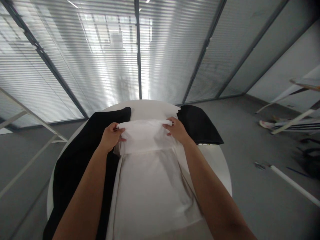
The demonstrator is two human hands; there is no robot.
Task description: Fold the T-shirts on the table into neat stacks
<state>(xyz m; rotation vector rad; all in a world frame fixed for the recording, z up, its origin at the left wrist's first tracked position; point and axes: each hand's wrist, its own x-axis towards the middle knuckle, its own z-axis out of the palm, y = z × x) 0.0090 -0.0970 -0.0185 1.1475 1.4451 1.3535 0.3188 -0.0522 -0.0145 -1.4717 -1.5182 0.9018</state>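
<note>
A white garment (147, 190) lies spread on a round white table (215, 163), its far end doubled over into a flap (145, 136). My left hand (110, 137) pinches the flap's left corner, and my right hand (177, 130) grips its right corner. Both hands hold that folded edge a little above the cloth. Beneath and beside the white garment lies a black garment (82, 173), and a black part (198, 125) sticks out past my right hand. I cannot tell whether the black pieces are joined under the white cloth.
Beyond the table are a grey floor (250, 126) and a wall of glass with blinds (75, 60). A white metal frame (30, 120) stands at the left. To the right, a white rod (295, 185) lies on the floor, and a striped black-and-white item (292, 126) sits behind white stand legs.
</note>
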